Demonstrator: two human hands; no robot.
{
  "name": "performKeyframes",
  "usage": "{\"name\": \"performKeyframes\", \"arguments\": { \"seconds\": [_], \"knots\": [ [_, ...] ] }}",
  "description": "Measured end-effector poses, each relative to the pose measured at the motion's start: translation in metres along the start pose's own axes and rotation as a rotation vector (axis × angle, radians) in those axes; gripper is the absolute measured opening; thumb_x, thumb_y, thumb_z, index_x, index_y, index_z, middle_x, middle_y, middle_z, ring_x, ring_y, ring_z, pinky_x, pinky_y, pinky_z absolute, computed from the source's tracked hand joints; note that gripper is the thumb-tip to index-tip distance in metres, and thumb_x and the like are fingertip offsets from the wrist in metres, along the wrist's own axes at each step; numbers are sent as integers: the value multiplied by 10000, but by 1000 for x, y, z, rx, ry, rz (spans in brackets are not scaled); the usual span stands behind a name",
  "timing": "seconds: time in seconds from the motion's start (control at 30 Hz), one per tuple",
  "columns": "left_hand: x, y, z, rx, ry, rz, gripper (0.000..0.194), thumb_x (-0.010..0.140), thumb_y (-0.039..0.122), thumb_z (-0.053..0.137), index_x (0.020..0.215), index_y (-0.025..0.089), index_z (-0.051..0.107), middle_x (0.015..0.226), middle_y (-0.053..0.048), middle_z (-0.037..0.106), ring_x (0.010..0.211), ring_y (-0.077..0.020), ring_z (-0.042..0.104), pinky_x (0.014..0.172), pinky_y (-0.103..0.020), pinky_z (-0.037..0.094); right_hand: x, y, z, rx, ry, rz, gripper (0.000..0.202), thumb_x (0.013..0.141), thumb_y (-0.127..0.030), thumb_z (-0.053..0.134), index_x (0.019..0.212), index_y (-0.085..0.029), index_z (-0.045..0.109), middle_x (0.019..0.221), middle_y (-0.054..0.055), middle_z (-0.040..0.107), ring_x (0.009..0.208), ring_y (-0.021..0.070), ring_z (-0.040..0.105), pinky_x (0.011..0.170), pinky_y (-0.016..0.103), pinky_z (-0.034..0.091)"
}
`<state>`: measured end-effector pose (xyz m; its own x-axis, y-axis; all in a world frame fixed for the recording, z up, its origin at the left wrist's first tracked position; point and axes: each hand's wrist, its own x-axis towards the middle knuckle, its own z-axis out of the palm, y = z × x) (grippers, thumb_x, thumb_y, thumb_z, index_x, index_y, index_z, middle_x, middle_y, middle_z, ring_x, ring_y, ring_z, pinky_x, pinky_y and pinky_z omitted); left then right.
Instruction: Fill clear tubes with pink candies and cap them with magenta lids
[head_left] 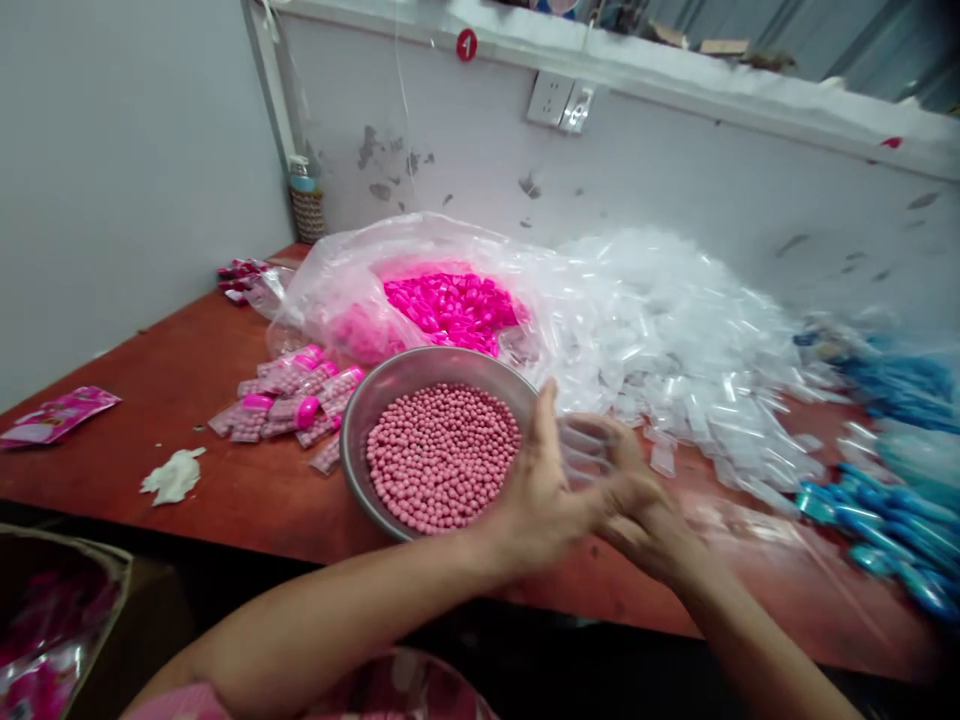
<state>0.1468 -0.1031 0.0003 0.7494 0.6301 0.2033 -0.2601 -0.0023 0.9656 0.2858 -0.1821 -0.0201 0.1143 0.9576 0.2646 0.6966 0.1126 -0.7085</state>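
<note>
A metal bowl [358, 480] of pink beads [442, 455] stands near the table's front edge. Just right of its rim, my left hand [544, 495] and my right hand [637, 500] come together around several clear empty tubes [583, 450]. The tubes lie side by side between the two palms, with both hands touching them. My hands are slightly blurred. Left of the bowl lie filled tubes [289, 395] of pink beads, some with bright pink caps. Behind it, an open plastic bag [315, 270] holds bright pink caps [457, 305].
A large pile of clear tubes [675, 340] covers the back right. Blue tubes [885, 530] lie at the far right. On the left are white tissue [174, 477] and a pink packet [60, 415]. A box [120, 600] stands below the table edge.
</note>
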Motion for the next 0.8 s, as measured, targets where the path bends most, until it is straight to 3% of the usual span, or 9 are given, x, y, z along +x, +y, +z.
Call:
{"name": "performKeyframes", "arguments": {
  "seconds": [0.13,0.23,0.3,0.4,0.5,0.63,0.73,0.8],
  "knots": [
    [12,-10,-44,10,186,63,856,697,462,647,1362,209,171,1357,-134,333,1199,-265,379,985,-413,324,63,-27,34,-65,-153,-128,562,819,-464,480,1290,-219,297,1301,119,338,1192,272,387,1001,434,356],
    [17,-17,-63,-17,299,31,790,657,434,694,1303,207,301,1292,-112,415,1156,-262,422,972,-393,336,79,-31,59,-106,-223,-176,585,847,-470,414,1344,-215,239,1355,102,284,1269,261,277,1069,433,242],
    [20,-17,-72,-163,333,-49,684,688,440,664,1252,198,361,1260,-104,441,1120,-247,457,939,-355,374,83,-30,71,-87,-241,-126,661,849,-473,410,1381,-200,129,1375,108,260,1298,253,216,1080,443,197],
    [26,-11,-83,-331,335,-174,580,722,453,619,1196,193,410,1198,-88,474,1036,-211,514,863,-289,423,86,-29,83,44,-344,-14,764,839,-491,426,1394,-186,0,1380,120,266,1309,248,195,1068,463,203],
    [27,-7,-92,-373,341,-222,546,734,488,587,1172,198,438,1069,-60,529,924,-172,554,783,-246,447,92,-27,89,157,-407,28,775,840,-513,413,1392,-183,-21,1369,121,296,1300,239,224,1051,458,240],
    [23,-8,-99,-499,322,-193,542,764,510,543,1198,205,433,996,-44,557,909,-153,564,771,-227,458,103,-20,90,75,-323,-61,730,830,-535,422,1376,-171,102,1344,123,325,1268,248,276,1041,416,267],
    [21,-10,-100,-514,226,-207,631,783,541,497,1297,221,320,1103,-66,544,1000,-175,548,815,-258,462,111,-15,87,-14,-301,-138,650,833,-533,415,1332,-164,221,1293,125,368,1192,256,371,1002,395,324],
    [23,-12,-104,-409,202,-206,659,805,569,431,1338,227,248,1227,-83,486,1081,-191,513,847,-281,455,115,-12,82,-83,-293,-171,601,844,-498,418,1308,-160,243,1253,125,387,1141,242,415,973,375,358]
  ]
}}
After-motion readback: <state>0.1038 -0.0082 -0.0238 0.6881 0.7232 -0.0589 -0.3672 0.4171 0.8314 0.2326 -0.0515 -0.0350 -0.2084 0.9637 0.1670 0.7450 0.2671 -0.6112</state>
